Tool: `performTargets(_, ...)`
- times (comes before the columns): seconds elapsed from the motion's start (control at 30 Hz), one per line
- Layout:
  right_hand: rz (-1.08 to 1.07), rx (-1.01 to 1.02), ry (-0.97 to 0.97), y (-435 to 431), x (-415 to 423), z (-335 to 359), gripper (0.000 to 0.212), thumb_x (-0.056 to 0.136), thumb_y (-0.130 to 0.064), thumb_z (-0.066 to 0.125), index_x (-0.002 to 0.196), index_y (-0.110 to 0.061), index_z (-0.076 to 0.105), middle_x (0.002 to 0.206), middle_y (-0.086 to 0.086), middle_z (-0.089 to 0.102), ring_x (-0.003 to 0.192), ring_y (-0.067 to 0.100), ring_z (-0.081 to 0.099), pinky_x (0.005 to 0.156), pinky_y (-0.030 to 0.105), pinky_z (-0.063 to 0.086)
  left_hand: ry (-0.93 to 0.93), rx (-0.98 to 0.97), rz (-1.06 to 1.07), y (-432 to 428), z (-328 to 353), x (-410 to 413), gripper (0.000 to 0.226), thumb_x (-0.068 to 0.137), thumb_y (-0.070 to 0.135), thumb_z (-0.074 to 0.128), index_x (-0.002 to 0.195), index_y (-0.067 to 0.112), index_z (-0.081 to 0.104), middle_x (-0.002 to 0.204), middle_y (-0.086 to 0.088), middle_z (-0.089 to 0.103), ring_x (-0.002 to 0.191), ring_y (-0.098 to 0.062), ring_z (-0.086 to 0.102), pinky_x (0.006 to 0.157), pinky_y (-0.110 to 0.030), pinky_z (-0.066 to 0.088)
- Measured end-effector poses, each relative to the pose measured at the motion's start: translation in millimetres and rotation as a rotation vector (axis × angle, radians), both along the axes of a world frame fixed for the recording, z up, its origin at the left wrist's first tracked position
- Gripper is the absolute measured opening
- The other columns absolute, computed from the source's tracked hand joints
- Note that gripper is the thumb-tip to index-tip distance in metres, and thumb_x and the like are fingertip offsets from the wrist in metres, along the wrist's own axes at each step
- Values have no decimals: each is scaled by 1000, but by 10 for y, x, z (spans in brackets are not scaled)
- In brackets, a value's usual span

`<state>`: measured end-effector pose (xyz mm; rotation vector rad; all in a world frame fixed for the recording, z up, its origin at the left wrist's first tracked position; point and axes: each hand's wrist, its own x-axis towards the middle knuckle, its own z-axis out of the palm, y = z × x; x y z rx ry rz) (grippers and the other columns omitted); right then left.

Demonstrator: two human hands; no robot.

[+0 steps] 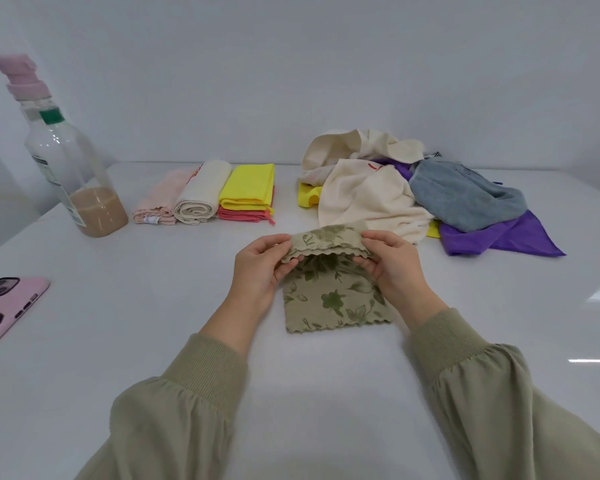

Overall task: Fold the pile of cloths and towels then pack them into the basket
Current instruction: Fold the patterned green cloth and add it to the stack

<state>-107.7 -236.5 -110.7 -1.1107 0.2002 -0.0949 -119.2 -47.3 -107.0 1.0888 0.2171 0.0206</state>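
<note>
Head view of a white table (326,393); at centre, a green floral cloth (333,299) with scalloped edges lies partly flat, its near edge resting on the surface and its far edge lifted and curled toward the viewer. The left hand (260,268) pinches the raised edge at its left corner, thumb on top and fingers beneath; the right hand (392,265) pinches the same edge at its right corner in like manner; both hands are thus closed on the cloth, and both arms wear olive sleeves with ribbed cuffs.

Far left of centre, a row of folded items, side by side and touching: a pale pink towel (160,202); a cream towel (201,192), rolled or thickly folded; a yellow cloth (248,185) stacked on a coral cloth (243,214).

Far right, an unfolded pile: cream towels (364,192) uppermost; a grey-blue towel (465,195) over a purple cloth (499,237); a second yellow cloth (307,197) showing beneath the pile's left side.

At left, a clear bottle (80,174) holding beige liquid, with a pink-topped container behind it; at the left edge, a phone (4,310) in a pink case, lying flat.
</note>
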Motion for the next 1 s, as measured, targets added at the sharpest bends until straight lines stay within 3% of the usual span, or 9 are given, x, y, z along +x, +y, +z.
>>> performTargets(0.2, 48, -150, 51, -112, -252, 10, 10, 89, 2, 58, 82, -3, 65, 82, 12, 63, 57, 14, 64, 48, 20, 54, 27, 47, -98, 22, 15, -237, 18, 89, -5, 57, 96, 7, 68, 89, -12, 69, 56, -15, 67, 50, -17, 54)
performTargets(0.37, 44, -566, 55, -185, -434, -18, 11, 85, 0, 64, 79, -9, 68, 73, 7, 62, 58, 13, 57, 48, 19, 53, 35, 265, -190, 51, 16, -447, 18, 91, -2, 57, 88, 8, 72, 93, -12, 69, 58, -20, 69, 51, -19, 55)
performTargets(0.5, 36, -727, 23, -213, -520, -45, 15, 83, 0, 65, 77, -12, 69, 68, 10, 59, 58, 17, 53, 49, 23, 51, 3, 428, -221, 62, -38, -550, 16, 90, 0, 60, 87, 10, 72, 88, -8, 68, 60, -20, 70, 54, -19, 56)
performTargets(0.7, 27, -822, -10, -214, -571, -60, 20, 80, -1, 65, 71, -18, 69, 56, 0, 53, 49, 10, 43, 46, 20, 38, 13, 604, -237, 81, -95, -555, 20, 88, -3, 61, 86, 13, 73, 75, -6, 60, 55, -18, 68, 56, -19, 56)
performTargets(0.87, 103, -1198, 35, -208, -613, -95, 24, 78, -1, 56, 71, -21, 67, 56, -9, 53, 50, 5, 46, 49, 13, 36, -77, 1038, -319, 93, -109, -576, 12, 86, 14, 65, 81, 18, 76, 65, 4, 67, 52, -11, 59, 52, -20, 46)
performTargets(0.93, 96, -1367, 14, -215, -628, -116, 22, 79, -2, 57, 77, -19, 70, 71, -5, 55, 69, 13, 52, 60, 21, 39, -148, 1248, -273, 80, -113, -593, 18, 87, 26, 63, 74, 18, 74, 63, 7, 65, 60, -17, 57, 57, -27, 44)
performTargets(1.0, -77, -1502, -184, -198, -617, -144, 18, 81, -3, 58, 88, -14, 72, 96, 5, 56, 91, 24, 50, 77, 29, 41, -275, 1494, -47, 58, -129, -581, 28, 90, 33, 57, 70, 16, 67, 61, 7, 54, 63, -17, 50, 54, -27, 36)
